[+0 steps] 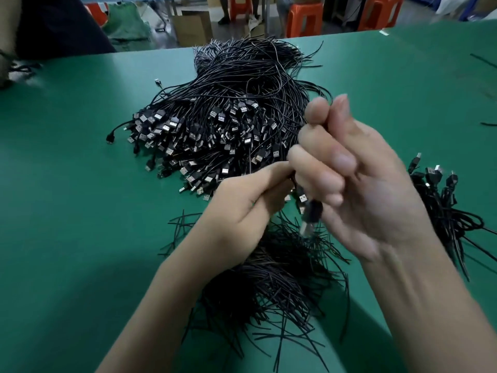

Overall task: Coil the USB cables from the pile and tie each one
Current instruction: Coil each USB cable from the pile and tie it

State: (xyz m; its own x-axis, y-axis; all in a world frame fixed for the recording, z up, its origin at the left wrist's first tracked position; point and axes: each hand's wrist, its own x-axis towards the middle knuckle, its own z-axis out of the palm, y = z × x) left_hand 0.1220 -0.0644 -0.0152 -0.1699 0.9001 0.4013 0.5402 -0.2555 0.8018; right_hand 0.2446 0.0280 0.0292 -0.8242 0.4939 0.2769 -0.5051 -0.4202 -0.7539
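A large pile of black USB cables lies in the middle of the green table, plugs toward me. Both hands hold one USB cable above the table's near part. My right hand is curled around the coiled cable, whose plug ends hang blurred below the fingers. My left hand pinches the cable at the right hand's fingertips. A heap of thin black twist ties lies under my wrists.
A bunch of tied cables lies at the right edge of the table. Another person's dark sleeve is at the far left. Orange stools and cardboard boxes stand beyond the far edge.
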